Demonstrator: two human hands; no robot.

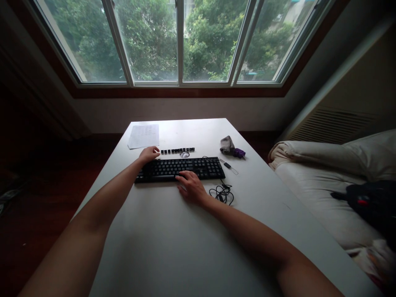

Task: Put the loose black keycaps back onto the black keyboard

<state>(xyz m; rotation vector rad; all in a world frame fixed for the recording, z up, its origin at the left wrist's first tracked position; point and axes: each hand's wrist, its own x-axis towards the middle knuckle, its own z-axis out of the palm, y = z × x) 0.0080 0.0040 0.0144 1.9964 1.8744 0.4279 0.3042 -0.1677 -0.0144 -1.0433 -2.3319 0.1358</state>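
A black computer keyboard [167, 168] lies across the white table. Behind it runs a row of loose black keycaps [177, 151], with a small ring-like object [185, 154] between row and keyboard. My left hand [149, 154] is at the left end of the row, thumb and fingers curled close together; whatever they may hold is too small to make out. On the keyboard's front edge, right of its middle, rests my right hand [192, 187], its fingers apart and nothing visible in them.
A sheet of paper [144, 136] lies at the table's back left. At the right are a grey cloth [227, 144], a purple item [239, 153], a wire keycap puller [228, 166] and a coiled black cable [222, 194]. A light sofa [309, 185] stands alongside.
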